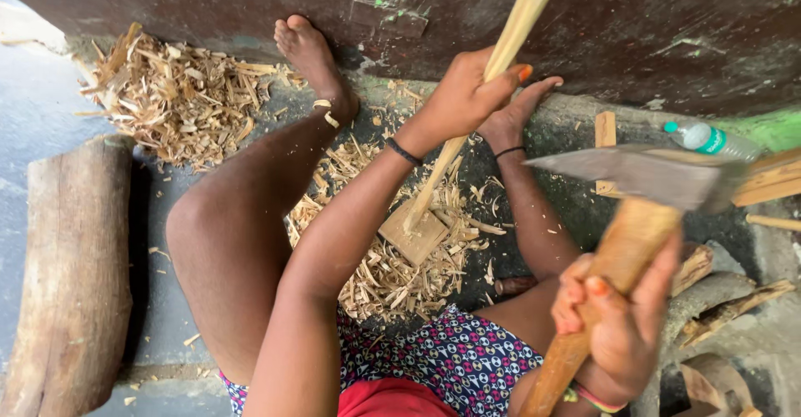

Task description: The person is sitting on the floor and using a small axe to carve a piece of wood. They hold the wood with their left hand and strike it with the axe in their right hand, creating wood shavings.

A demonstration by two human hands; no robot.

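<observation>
My left hand (467, 96) grips a long pale wooden stick (521, 17) held upright and tilted. The stick's lower end rests on a small square wooden block (415, 233) between my legs. My right hand (622, 321) is closed around the wooden handle (617, 258) of a hatchet. Its wide grey metal blade (642, 175) is raised, to the right of the stick. Wood shavings (392, 275) lie all around the block. My left foot (313, 54) and right foot (521, 108) are bare, near a dark wall.
A thick log (71, 275) lies on the left. A second heap of wood chips (179, 96) sits at the upper left. A plastic water bottle (709, 139), wooden offcuts (772, 183) and bark pieces (726, 308) lie at the right.
</observation>
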